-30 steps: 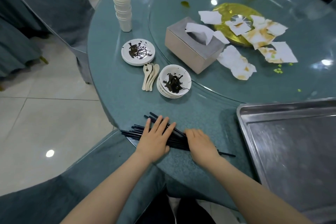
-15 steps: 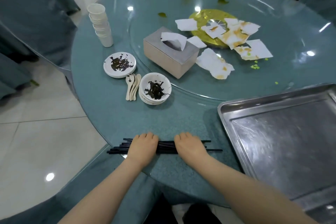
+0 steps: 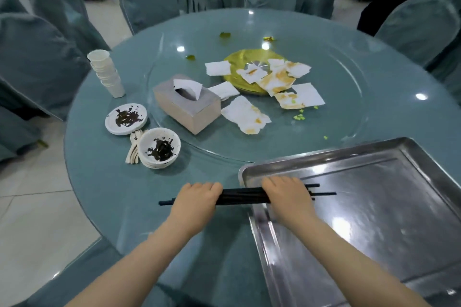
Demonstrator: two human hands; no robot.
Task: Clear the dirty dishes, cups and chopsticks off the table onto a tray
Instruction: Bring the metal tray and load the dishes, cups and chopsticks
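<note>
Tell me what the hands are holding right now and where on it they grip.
Both hands hold one bundle of black chopsticks: the left hand grips near its left end, the right hand nearer its right end, over the tray.

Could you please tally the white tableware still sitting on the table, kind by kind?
Stacks of cups: 1
Stacks of bowls: 1
Saucers: 1
Bundles of spoons: 1
Total: 4 groups; pieces inside each stack cannot be counted exactly.
</note>
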